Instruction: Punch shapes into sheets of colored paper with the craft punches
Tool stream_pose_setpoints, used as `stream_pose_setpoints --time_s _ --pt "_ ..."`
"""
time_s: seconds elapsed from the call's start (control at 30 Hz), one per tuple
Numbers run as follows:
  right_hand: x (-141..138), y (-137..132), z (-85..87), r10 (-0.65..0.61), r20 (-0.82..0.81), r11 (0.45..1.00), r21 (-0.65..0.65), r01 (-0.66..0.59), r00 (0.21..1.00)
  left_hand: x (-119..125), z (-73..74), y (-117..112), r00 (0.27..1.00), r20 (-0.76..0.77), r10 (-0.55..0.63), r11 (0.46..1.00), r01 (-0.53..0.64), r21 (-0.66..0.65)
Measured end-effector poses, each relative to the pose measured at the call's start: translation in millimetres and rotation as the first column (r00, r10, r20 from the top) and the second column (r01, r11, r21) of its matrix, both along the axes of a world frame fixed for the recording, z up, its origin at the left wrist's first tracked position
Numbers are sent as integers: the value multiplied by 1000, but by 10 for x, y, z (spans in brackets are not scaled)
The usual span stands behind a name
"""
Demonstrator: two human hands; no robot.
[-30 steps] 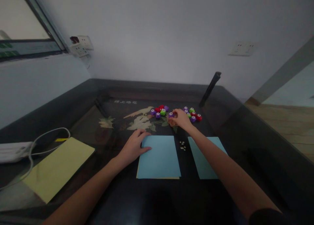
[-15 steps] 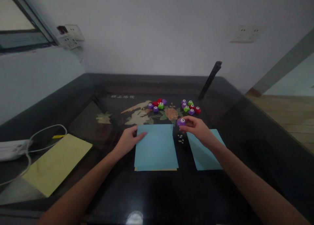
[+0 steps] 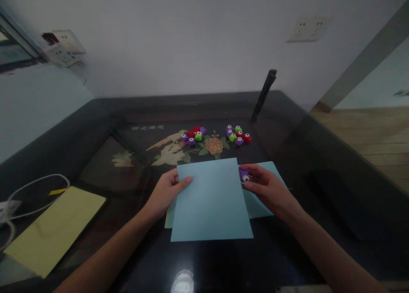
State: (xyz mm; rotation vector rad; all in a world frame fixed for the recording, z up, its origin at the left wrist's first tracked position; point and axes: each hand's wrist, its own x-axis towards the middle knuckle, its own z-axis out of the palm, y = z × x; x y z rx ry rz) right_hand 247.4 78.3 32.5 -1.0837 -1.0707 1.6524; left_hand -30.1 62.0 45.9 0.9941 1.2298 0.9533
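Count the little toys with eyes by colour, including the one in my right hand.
Purple toys: 7, counting the one in the right hand
Red toys: 4
Green toys: 3
Total: 14 visible

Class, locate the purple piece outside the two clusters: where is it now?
In the head view, the purple piece is right of centre, in the right hand, beside the right edge of the blue sheet the left hand holds.

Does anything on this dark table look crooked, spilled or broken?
Nothing looks spilled or broken. The rectangular yellow paper at the left lies slanted, beside a loosely looped white cable, so that side looks untidy compared with the straighter light-blue paper sheet in the left hand.
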Motion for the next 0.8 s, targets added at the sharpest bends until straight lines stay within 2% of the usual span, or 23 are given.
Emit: stream_pose_setpoints --time_s 0.13,0.3,0.57,0.67,0.8 --pt "-9 -23 10 -38 -106 998 -48 33 994 -54 -19 -31 996 -85 -6 1000 5 -8" --pt "-53 -66 31 -16 -82 995 -104 8 996 -133 42 -49 982 -180 -56 998 54 -16" --pt "-80 -126 39 99 97 991 81 -107 990 -136 68 -85 967 -216 -136 989 122 -78" --pt "-84 -139 60 113 165 986 100 -131 980 -140 86 -82 964 -221 -146 988 132 -73" --pt "-67 -143 50 124 158 982 125 -144 980 -149 91 -84 962 -218 -162 986 151 -66"
